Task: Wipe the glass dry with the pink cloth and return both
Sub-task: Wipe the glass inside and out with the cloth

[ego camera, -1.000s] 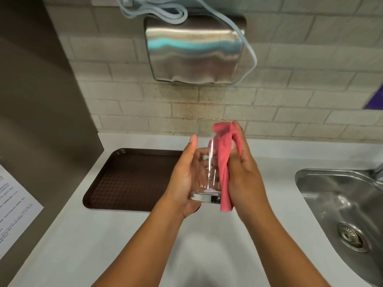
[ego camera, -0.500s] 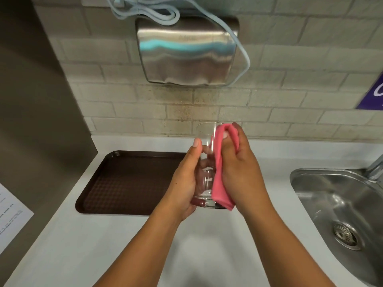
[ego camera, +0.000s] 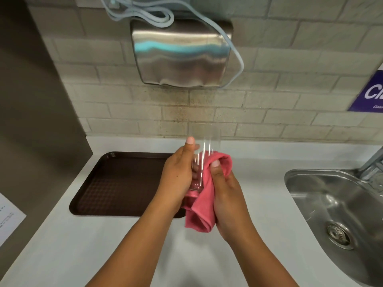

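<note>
A clear tall glass [ego camera: 204,146] stands upright in the air above the white counter, its rim toward the wall. My left hand [ego camera: 178,177] is wrapped around its left side, thumb pointing up. My right hand [ego camera: 226,191] presses the pink cloth [ego camera: 205,204] against the lower right side of the glass. The cloth folds over my right fingers and hangs below the glass base. The bottom of the glass is partly hidden by the cloth and my left palm.
A brown tray [ego camera: 116,183] lies on the white counter [ego camera: 103,245] to the left of my hands. A steel sink [ego camera: 335,208] is at the right. A steel dispenser [ego camera: 180,54] hangs on the brick wall. A grey panel [ego camera: 31,100] borders the left.
My right hand and the pink cloth have slid down from the rim of the glass to its lower part. The upper glass is now uncovered. My left hand kept its hold.
</note>
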Demonstrator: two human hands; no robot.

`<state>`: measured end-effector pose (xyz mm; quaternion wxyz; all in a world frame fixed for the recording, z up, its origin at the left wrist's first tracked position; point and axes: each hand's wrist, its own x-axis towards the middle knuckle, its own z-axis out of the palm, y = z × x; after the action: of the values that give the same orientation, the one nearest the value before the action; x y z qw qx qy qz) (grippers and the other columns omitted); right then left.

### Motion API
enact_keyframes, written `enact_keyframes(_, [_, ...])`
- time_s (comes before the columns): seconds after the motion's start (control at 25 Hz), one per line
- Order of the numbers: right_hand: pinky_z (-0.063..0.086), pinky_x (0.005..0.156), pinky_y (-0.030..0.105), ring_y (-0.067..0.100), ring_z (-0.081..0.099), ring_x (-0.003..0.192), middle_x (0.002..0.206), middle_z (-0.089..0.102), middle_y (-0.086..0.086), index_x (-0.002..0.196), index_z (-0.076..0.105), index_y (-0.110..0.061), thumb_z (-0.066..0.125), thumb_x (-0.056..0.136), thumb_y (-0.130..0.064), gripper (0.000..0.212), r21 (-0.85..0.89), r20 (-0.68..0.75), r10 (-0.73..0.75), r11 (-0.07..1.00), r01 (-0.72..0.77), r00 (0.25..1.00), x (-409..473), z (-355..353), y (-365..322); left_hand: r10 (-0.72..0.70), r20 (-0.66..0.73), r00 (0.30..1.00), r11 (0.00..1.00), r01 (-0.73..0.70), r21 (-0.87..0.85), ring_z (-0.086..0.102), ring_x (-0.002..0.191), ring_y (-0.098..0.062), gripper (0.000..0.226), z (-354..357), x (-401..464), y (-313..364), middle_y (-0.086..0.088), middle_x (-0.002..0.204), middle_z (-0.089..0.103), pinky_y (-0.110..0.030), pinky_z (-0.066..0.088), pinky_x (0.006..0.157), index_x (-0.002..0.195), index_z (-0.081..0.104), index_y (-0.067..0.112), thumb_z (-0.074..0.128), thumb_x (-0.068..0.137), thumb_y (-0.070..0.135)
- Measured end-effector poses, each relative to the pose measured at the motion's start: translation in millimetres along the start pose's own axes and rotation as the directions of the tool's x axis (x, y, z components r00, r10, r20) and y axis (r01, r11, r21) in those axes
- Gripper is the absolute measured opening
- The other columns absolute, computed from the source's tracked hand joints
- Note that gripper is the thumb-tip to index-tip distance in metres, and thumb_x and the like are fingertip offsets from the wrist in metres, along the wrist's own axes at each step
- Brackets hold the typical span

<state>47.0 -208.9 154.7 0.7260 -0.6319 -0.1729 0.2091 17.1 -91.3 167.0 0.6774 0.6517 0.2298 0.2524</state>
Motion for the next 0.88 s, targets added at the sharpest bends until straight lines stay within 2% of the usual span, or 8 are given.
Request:
enact_keyframes(0.12, [0.060, 0.090, 0.028, 0.007, 0.073, 0.102, 0.111, 0.077, -0.012, 0.121, 0.065, -0.045, 0.044, 0.087, -0.074, 0.049, -0.194, -0.075, -0.136, 0.974, 0.120, 0.988, -4, 3, -3, 0.062, -0.042, 0.997, 0.994, -0.058, 0.093, 0.073, 0.071, 0.009, 0.043, 3, -4, 0, 0.017, 0.084, 0.080, -0.011, 0.055, 0.065, 0.121, 0.066, 0.024, 0.044, 0.109, 0.060])
enact_keyframes(0.2, [0.051, 0.089, 0.008, -0.006, 0.066, 0.111, 0.117, 0.073, -0.023, 0.131, 0.061, -0.046, 0.042, 0.091, -0.066, 0.049, -0.254, -0.134, -0.217, 0.951, 0.178, 0.967, -8, 6, -3, -0.003, -0.001, 1.000, 0.996, 0.004, 0.089, 0.076, 0.100, -0.002, 0.060, 10, -11, 4, 0.008, 0.117, 0.079, -0.028, 0.059, 0.089, 0.130, 0.066, 0.025, 0.045, 0.102, 0.073])
enact_keyframes(0.28, [0.041, 0.100, 0.002, -0.018, 0.052, 0.126, 0.137, 0.059, -0.030, 0.148, 0.051, -0.040, 0.043, 0.097, -0.055, 0.055, -0.272, -0.159, -0.274, 0.936, 0.224, 0.949, -10, 8, -2, -0.055, 0.033, 0.998, 0.998, 0.054, 0.030, 0.074, 0.114, -0.010, 0.079, 12, -15, 5, 0.003, 0.127, 0.075, -0.031, 0.057, 0.093, 0.132, 0.065, 0.026, 0.047, 0.088, 0.089])
enact_keyframes(0.44, [0.029, 0.111, 0.006, -0.021, 0.031, 0.139, 0.152, 0.034, -0.041, 0.161, 0.025, -0.045, 0.040, 0.100, -0.055, 0.063, -0.356, -0.099, -0.340, 0.890, 0.286, 0.935, -21, 13, 6, -0.066, 0.035, 0.997, 0.994, 0.069, -0.090, 0.075, 0.105, -0.011, 0.082, 11, -14, 6, 0.005, 0.112, 0.073, -0.029, 0.057, 0.089, 0.136, 0.058, 0.031, 0.051, 0.081, 0.091])
enact_keyframes(0.52, [0.027, 0.118, 0.016, -0.012, 0.024, 0.149, 0.164, 0.024, -0.031, 0.163, 0.012, -0.045, 0.040, 0.106, -0.049, 0.064, -0.430, -0.075, -0.377, 0.848, 0.311, 0.923, -21, 16, 3, -0.084, 0.069, 0.994, 0.988, 0.093, -0.126, 0.076, 0.105, -0.014, 0.074, 11, -12, 4, 0.004, 0.110, 0.073, -0.035, 0.057, 0.096, 0.138, 0.057, 0.034, 0.052, 0.086, 0.087])
enact_keyframes(0.64, [0.034, 0.121, 0.027, 0.003, 0.028, 0.153, 0.171, 0.020, -0.019, 0.163, 0.005, -0.044, 0.042, 0.102, -0.045, 0.071, -0.489, -0.036, -0.389, 0.810, 0.323, 0.921, 0, 14, -19, -0.087, 0.134, 0.987, 0.987, 0.104, -0.126, 0.081, 0.104, -0.007, 0.055, 7, -11, 1, 0.008, 0.112, 0.083, -0.029, 0.061, 0.088, 0.129, 0.063, 0.044, 0.049, 0.091, 0.080])
enact_keyframes(0.8, [0.056, 0.088, 0.017, 0.012, 0.068, 0.114, 0.130, 0.069, -0.013, 0.140, 0.051, -0.051, 0.042, 0.104, -0.054, 0.037, -0.403, -0.034, -0.301, 0.877, 0.263, 0.953, 35, 0, -56, -0.114, 0.170, 0.979, 0.973, 0.145, -0.182, 0.080, 0.114, -0.026, 0.054, 7, -17, 3, -0.005, 0.124, 0.082, -0.047, 0.066, 0.093, 0.130, 0.069, 0.035, 0.050, 0.097, 0.074])
enact_keyframes(0.88, [0.060, 0.093, 0.037, 0.017, 0.074, 0.105, 0.118, 0.076, -0.006, 0.129, 0.063, -0.047, 0.040, 0.098, -0.065, 0.042, -0.285, -0.006, -0.221, 0.935, 0.211, 0.975, 43, -5, -59, -0.132, 0.150, 0.980, 0.959, 0.165, -0.230, 0.080, 0.113, -0.035, 0.059, 7, -19, 7, -0.018, 0.124, 0.081, -0.053, 0.065, 0.096, 0.133, 0.071, 0.024, 0.052, 0.101, 0.070])
